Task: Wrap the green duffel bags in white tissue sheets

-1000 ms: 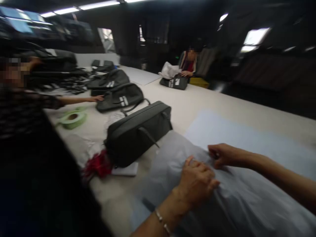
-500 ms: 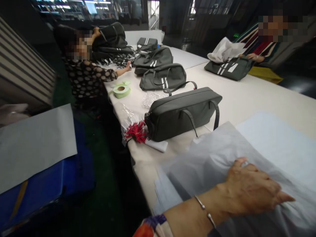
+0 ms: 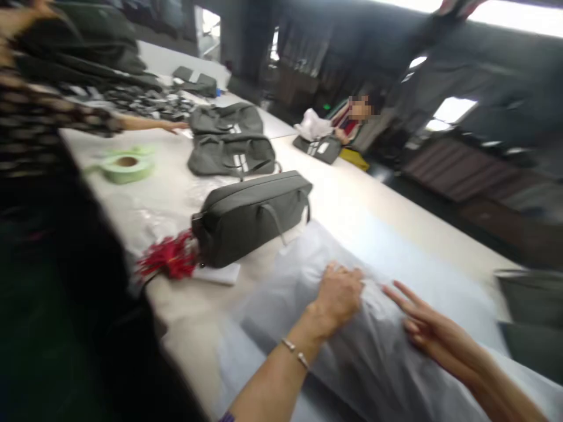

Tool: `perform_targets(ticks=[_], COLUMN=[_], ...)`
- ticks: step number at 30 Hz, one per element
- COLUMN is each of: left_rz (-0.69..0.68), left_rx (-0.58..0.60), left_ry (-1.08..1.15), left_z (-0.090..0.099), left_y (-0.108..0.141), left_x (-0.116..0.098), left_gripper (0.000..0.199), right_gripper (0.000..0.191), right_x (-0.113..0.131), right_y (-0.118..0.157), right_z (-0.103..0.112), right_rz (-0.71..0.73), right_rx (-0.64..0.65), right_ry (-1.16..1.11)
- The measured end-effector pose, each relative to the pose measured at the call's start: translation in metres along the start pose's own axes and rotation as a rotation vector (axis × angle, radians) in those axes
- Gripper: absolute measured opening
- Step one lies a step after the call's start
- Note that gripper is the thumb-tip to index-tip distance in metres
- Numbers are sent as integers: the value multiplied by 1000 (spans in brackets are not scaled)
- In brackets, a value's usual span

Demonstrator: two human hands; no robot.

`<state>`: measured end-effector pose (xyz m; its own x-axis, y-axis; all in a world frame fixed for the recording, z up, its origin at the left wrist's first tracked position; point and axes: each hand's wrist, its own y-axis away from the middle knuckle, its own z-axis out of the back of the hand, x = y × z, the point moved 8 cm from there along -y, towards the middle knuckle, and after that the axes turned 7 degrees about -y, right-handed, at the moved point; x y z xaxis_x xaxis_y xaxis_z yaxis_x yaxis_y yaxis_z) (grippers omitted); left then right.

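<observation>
A thin, greyish sheet of tissue paper (image 3: 277, 293), wrinkled and slightly see-through, covers the near part of the table. My left hand (image 3: 338, 296), with a bracelet on the wrist, presses on it with curled fingers that bunch the paper. To the right, my right hand (image 3: 428, 325) has its index and middle fingers stretched out, close over the same paper; whether they touch it is unclear. Just beyond my hands stands a dark grey-green handbag (image 3: 250, 223), its handles hanging down. A bundle of red strings (image 3: 171, 258) lies at the bag's left end.
A pale green tape roll (image 3: 129, 167) sits near the left table edge. Two bags with white stripes (image 3: 233, 155) lie beyond. A co-worker's arm (image 3: 149, 124) reaches in from the left; another person (image 3: 352, 120) handles a bag (image 3: 319, 149) across the table. Dark material (image 3: 532, 310) is at right.
The view has swung right and blurred. My right hand has come into view beside my left hand, which stays on the paper. The handbag stays where it stood on the table.
</observation>
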<state>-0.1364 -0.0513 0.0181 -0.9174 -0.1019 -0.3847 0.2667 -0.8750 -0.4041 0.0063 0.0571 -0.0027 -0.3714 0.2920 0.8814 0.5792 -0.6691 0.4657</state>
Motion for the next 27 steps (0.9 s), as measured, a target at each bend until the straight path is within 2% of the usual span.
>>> perform_targets(ticks=[2,5,10,14,18,27], left_rz=[-3,-54,-132,-227,-309,-363], left_rx=[-36,-40,49,140,176,168], left_ry=[34,71,40,-94,-215,-250], left_z=[1,0,5,3,-5,-19], left_y=[-4,-10,-9,-14,-25,-32], left_x=[5,9,3,-7,-15,-19], left_gripper=[27,31,31,51,72,59], right_gripper=[75,81,87,86,90,93], right_x=[8,17,12,10,11,20], right_y=[12,9,4,4,3,10], right_z=[-2,-9,-16,-19,-19,-27], right_rz=[-47,-25,3,29,34,5], right_rx=[14,33,60,90,86,44], right_ry=[-160,-261,-300,-298,-282,-210])
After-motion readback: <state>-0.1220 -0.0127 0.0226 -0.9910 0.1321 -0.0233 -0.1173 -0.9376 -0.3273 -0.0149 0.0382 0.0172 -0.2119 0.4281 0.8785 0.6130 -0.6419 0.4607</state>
